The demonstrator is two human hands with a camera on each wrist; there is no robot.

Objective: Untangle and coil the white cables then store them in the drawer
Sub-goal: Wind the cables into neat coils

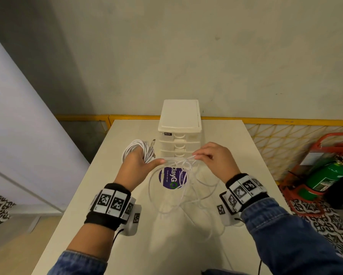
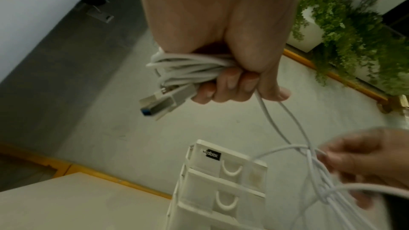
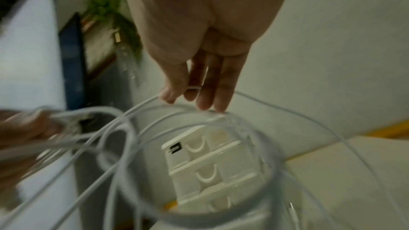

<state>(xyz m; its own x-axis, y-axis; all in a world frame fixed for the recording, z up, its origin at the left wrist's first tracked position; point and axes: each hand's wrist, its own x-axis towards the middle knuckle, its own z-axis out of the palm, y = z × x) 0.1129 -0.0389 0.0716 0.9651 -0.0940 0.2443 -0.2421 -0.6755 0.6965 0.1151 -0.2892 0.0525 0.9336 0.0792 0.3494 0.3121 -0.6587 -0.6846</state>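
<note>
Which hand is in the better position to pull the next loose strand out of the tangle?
Probably the right hand. It already pinches a loose strand at the tangle. The left hand is full: its fingers are curled round the coiled bundle.

Indoor workroom, bare concrete wall [image 1: 206, 56], white table [image 1: 99, 195], yellow mesh rail [image 1: 285, 139], green fire extinguisher [image 1: 325, 175]

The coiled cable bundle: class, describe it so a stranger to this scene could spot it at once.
Start at the white drawer unit at the table's far end. Just to its left, the left hand grips the coiled bundle. Unlike the loose strands trailing to the right hand, it is wound tight, with USB plugs sticking out.
</note>
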